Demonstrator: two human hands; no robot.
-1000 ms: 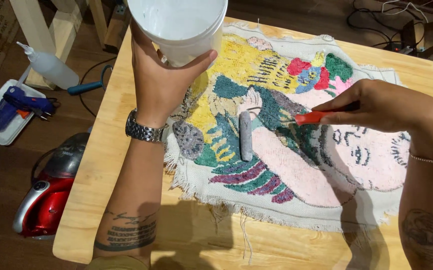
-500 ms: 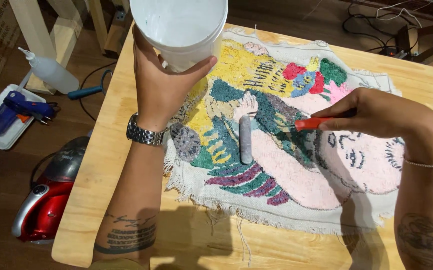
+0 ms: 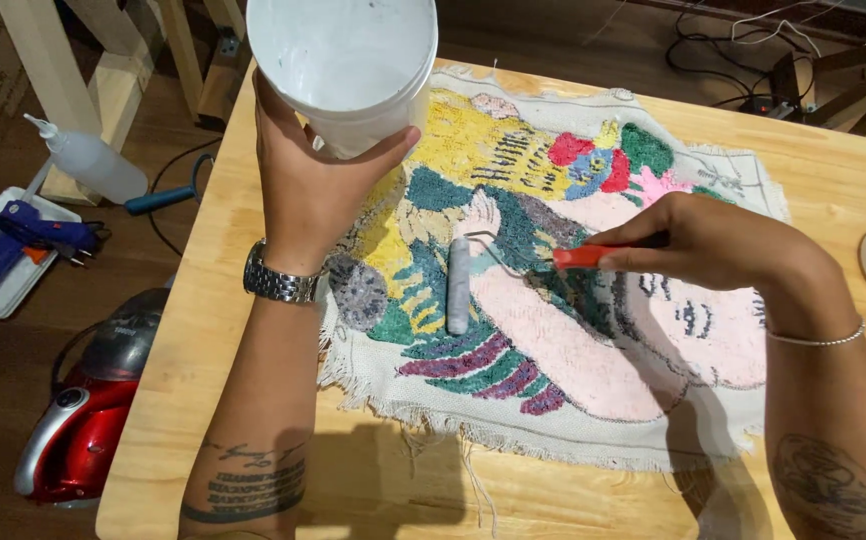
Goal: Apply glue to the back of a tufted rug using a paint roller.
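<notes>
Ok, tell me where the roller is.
In the head view the roller lies on the rug, middle of the table, its red handle held by the right hand.

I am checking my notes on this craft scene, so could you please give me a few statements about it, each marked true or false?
1. The left hand holds a white plastic tub above the table. True.
2. The right hand holds a pair of scissors. False: it grips the red handle of a small paint roller.
3. The roller lies on the tufted rug piece. True.
4. A green vacuum cleaner stands on the wooden table. False: the red vacuum cleaner is on the floor beside it.
5. The blue glue gun lies in a white tray on the floor. True.
</notes>
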